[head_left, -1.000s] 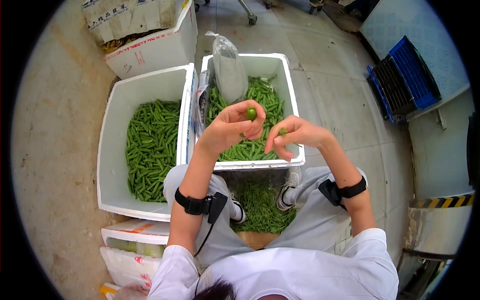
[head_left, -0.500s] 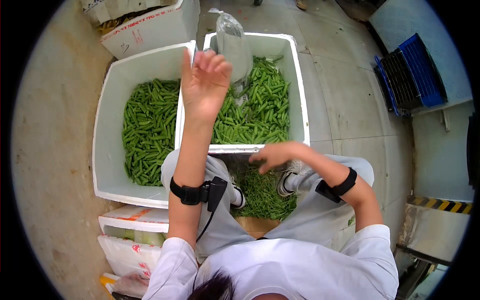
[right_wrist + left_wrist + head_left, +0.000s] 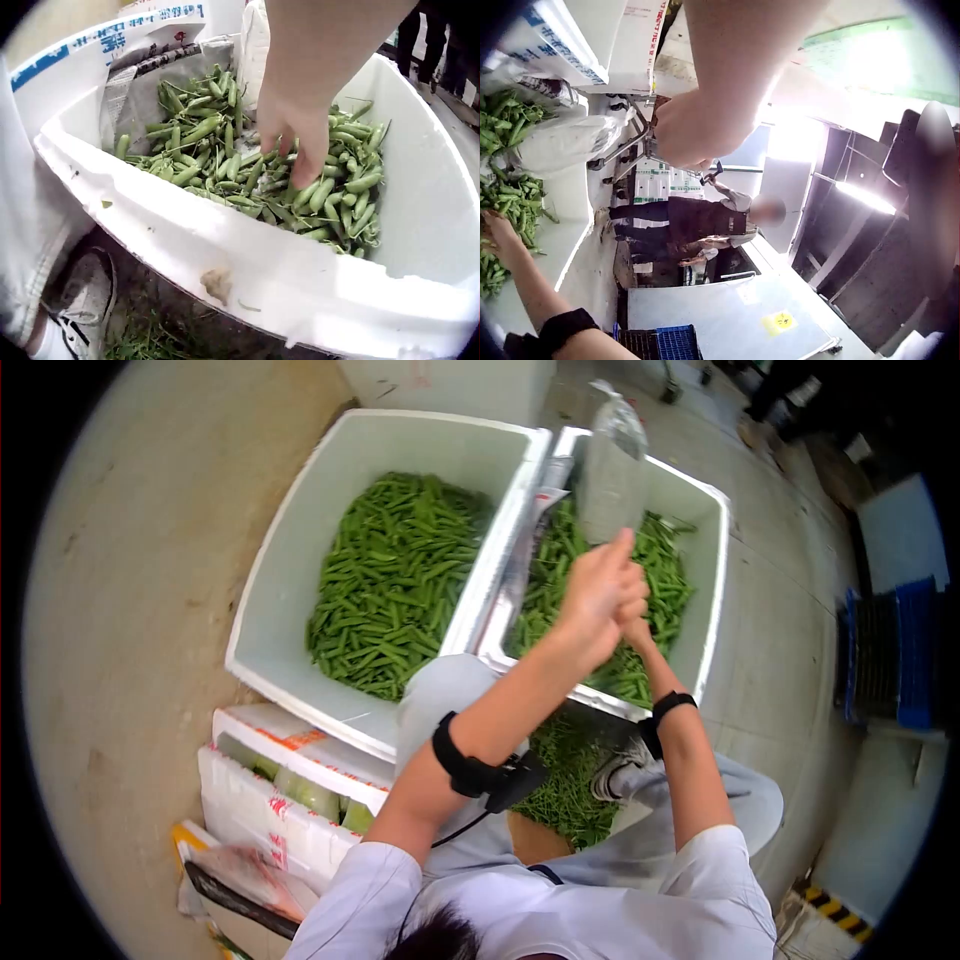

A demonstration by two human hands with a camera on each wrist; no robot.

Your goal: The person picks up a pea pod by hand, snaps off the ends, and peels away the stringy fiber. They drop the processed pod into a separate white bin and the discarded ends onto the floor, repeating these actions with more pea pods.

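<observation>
My right hand [image 3: 296, 139] reaches down into the right white foam box [image 3: 450, 247], its fingertips among the green pea pods [image 3: 217, 161]. In the head view that hand is mostly hidden behind my left hand [image 3: 603, 595], which is raised over the same box. The left hand's fingers are curled in with the thumb side up; whether they hold a pod I cannot tell. On the left stands a second white foam box [image 3: 260, 590], with a large heap of pea pods [image 3: 400, 580] inside.
A clear plastic bag [image 3: 612, 475] stands in the right box beside printed paper. Between my feet lies a pile of green trimmings [image 3: 570, 790]. Another foam box [image 3: 300, 770] stands at lower left. Blue crates [image 3: 900, 650] are at far right, and people [image 3: 697, 225] stand beyond.
The left hand, which held a pea pod, went left near the left box, then came back over the right box. The right hand drew back, then reached among the pods. The head view turned left.
</observation>
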